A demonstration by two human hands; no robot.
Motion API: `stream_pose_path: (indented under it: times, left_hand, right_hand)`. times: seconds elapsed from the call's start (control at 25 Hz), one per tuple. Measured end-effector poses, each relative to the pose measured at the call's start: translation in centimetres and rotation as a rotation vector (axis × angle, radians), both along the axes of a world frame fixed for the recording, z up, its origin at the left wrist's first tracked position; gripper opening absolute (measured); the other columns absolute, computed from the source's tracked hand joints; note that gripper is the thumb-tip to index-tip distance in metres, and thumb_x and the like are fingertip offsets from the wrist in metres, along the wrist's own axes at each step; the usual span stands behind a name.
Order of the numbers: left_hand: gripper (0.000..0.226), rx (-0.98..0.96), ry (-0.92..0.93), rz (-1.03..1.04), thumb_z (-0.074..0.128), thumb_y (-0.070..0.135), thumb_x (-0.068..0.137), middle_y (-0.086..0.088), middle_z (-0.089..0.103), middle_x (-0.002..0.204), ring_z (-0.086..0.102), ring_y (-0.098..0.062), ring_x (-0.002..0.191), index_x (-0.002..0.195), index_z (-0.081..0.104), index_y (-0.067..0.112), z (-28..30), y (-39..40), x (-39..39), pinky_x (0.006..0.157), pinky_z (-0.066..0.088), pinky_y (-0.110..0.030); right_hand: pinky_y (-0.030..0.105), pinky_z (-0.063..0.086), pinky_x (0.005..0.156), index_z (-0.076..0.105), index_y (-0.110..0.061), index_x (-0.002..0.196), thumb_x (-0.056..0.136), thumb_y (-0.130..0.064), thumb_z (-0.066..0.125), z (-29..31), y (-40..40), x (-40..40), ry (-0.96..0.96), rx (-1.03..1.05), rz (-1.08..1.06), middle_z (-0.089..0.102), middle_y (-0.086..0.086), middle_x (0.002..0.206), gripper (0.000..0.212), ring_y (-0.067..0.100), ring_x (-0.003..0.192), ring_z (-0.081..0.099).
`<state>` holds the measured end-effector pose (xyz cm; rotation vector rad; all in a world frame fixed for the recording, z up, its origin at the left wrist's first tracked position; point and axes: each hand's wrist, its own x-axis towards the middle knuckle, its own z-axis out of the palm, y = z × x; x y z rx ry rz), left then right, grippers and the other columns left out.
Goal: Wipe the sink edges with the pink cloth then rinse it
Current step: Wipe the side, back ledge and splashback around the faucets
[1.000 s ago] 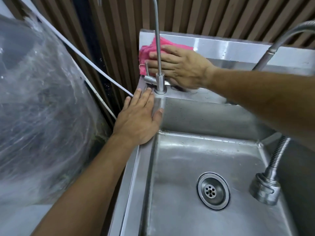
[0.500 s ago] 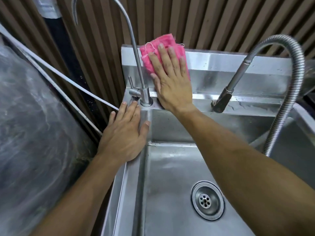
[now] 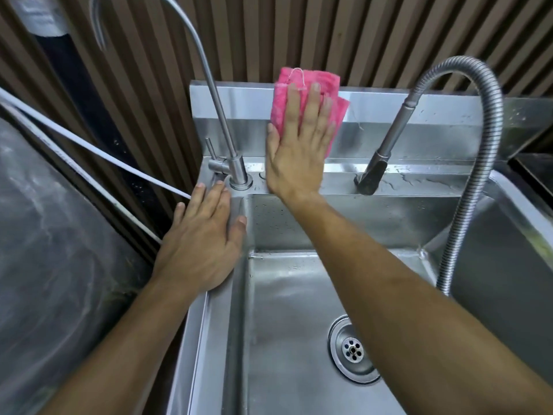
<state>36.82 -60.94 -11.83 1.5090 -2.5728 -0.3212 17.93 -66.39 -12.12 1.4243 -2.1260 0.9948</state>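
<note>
Head view: nearest the camera, the sink (image 3: 299, 295) basin is lying bare, its drain (image 3: 353, 350) low and right of centre, and both forearms are reaching away over it. A little further on, the left hand (image 3: 200, 244) is resting flat and open on the left rim, gripping nothing, its fingertips just short of the base of the slim gooseneck tap (image 3: 236, 172). Beyond it, the right hand (image 3: 296, 151) is pressing the pink cloth (image 3: 308, 94) flat against the upright back panel, fingers spread and pointing up; it is pinning the cloth rather than clutching it. The cloth is folded, its long axis running up the panel, its top reaching over the panel's upper edge. It is lying between the slim tap on its left and the pull-out spray head (image 3: 372, 175) well to its right. The unwiped run of back edge is probably stretching off to the right, so a sideways sweep that way looks due, with the right hand alone placed for it. The spray head and its coiled hose (image 3: 484, 163) are standing in that path.
</note>
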Motion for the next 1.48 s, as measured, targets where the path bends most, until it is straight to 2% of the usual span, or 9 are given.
stream_pose_path:
  times: [0.08, 0.2, 0.4, 0.6, 0.8, 1.04, 1.2, 1.4, 1.48]
  left_hand:
    - [0.075, 0.001, -0.002, 0.000, 0.011, 0.055, 0.099, 0.008, 0.004, 0.174, -0.004, -0.015, 0.160, 0.165, 0.016, 0.019, 0.1, 0.0, 0.2, 0.129, 0.004, -0.045]
    - [0.070, 0.006, -0.019, 0.000, 0.012, 0.053, 0.104, 0.009, 0.001, 0.174, -0.007, -0.015, 0.160, 0.166, 0.012, 0.020, 0.1, 0.0, 0.0, 0.130, 0.003, -0.045]
    - [0.065, 0.022, 0.027, 0.001, 0.020, 0.049, 0.107, 0.011, 0.002, 0.174, -0.008, -0.013, 0.159, 0.165, 0.014, 0.021, 0.2, 0.1, 0.1, 0.129, 0.003, -0.044]
    - [0.062, 0.047, 0.048, 0.008, 0.020, 0.046, 0.108, 0.014, 0.001, 0.173, -0.009, -0.011, 0.159, 0.166, 0.012, 0.023, 0.5, 0.1, 0.4, 0.129, 0.001, -0.043]
    - [0.061, 0.045, 0.052, 0.015, 0.021, 0.042, 0.109, 0.014, 0.001, 0.173, -0.009, -0.011, 0.159, 0.166, 0.013, 0.022, 0.6, 0.2, 0.1, 0.129, 0.000, -0.042]
    - [0.060, 0.078, 0.064, 0.029, 0.022, 0.039, 0.110, 0.015, -0.002, 0.173, -0.011, -0.009, 0.158, 0.166, 0.010, 0.022, 0.7, 0.3, 0.2, 0.128, -0.003, -0.039]
    - [0.061, 0.069, 0.057, 0.024, 0.024, 0.039, 0.109, 0.014, 0.000, 0.173, -0.009, -0.011, 0.159, 0.166, 0.012, 0.021, 0.6, 0.1, 0.2, 0.129, 0.000, -0.042]
    - [0.060, 0.079, 0.055, 0.020, 0.023, 0.040, 0.110, 0.014, -0.002, 0.173, -0.010, -0.012, 0.159, 0.166, 0.010, 0.021, 0.9, 0.3, 0.4, 0.128, 0.000, -0.041]
    - [0.060, 0.069, 0.041, 0.021, 0.024, 0.038, 0.110, 0.013, -0.001, 0.173, -0.009, -0.013, 0.159, 0.165, 0.011, 0.020, 0.7, 0.3, 0.1, 0.128, 0.000, -0.041]
  right_hand:
    - [0.049, -0.009, 0.129, 0.017, -0.012, 0.165, 0.109, -0.042, 0.028, 0.9, 0.7, -3.9, -0.020, -0.063, -0.064, 0.009, 0.020, 0.173, 0.065, 0.041, 0.160, 0.004]
    - [0.031, -0.024, 0.121, 0.013, -0.008, 0.165, 0.108, -0.038, 0.031, 2.3, 1.2, -6.2, -0.334, -0.169, -0.234, 0.003, 0.024, 0.172, 0.067, 0.043, 0.159, -0.001]
    - [0.046, -0.020, 0.125, 0.012, -0.011, 0.165, 0.112, -0.036, 0.029, 0.8, 0.2, 0.3, -0.108, -0.006, 0.078, 0.002, 0.019, 0.173, 0.062, 0.039, 0.160, -0.004]
    - [0.035, -0.028, 0.118, 0.005, -0.015, 0.166, 0.109, -0.037, 0.037, 3.6, -0.3, -2.7, -0.693, -0.248, -0.233, -0.011, 0.014, 0.173, 0.069, 0.034, 0.159, -0.017]
    - [0.065, 0.007, 0.126, 0.026, -0.014, 0.164, 0.105, -0.031, 0.036, 2.6, 0.3, -1.9, -0.256, -0.092, -0.204, 0.018, 0.018, 0.171, 0.062, 0.048, 0.157, 0.009]
    - [0.055, 0.032, 0.120, 0.043, -0.012, 0.156, 0.093, -0.041, 0.021, 0.1, 5.0, 2.6, 0.140, 0.433, 0.315, 0.047, 0.010, 0.158, 0.072, 0.038, 0.150, 0.034]
    - [0.049, 0.014, 0.130, 0.033, -0.022, 0.162, 0.109, -0.043, 0.024, -1.4, 5.9, -0.3, 0.184, 0.481, 0.359, 0.042, 0.003, 0.164, 0.058, 0.035, 0.155, 0.028]
    - [0.052, 0.003, 0.131, 0.030, -0.019, 0.163, 0.108, -0.041, 0.017, -3.0, 7.8, -1.3, 0.034, 0.446, -0.019, 0.031, 0.008, 0.169, 0.060, 0.040, 0.159, 0.016]
    - [0.052, 0.003, 0.131, 0.026, -0.022, 0.164, 0.106, -0.042, 0.009, -2.6, 5.9, 1.3, -0.021, 0.466, 0.038, 0.024, 0.005, 0.172, 0.064, 0.037, 0.160, 0.013]
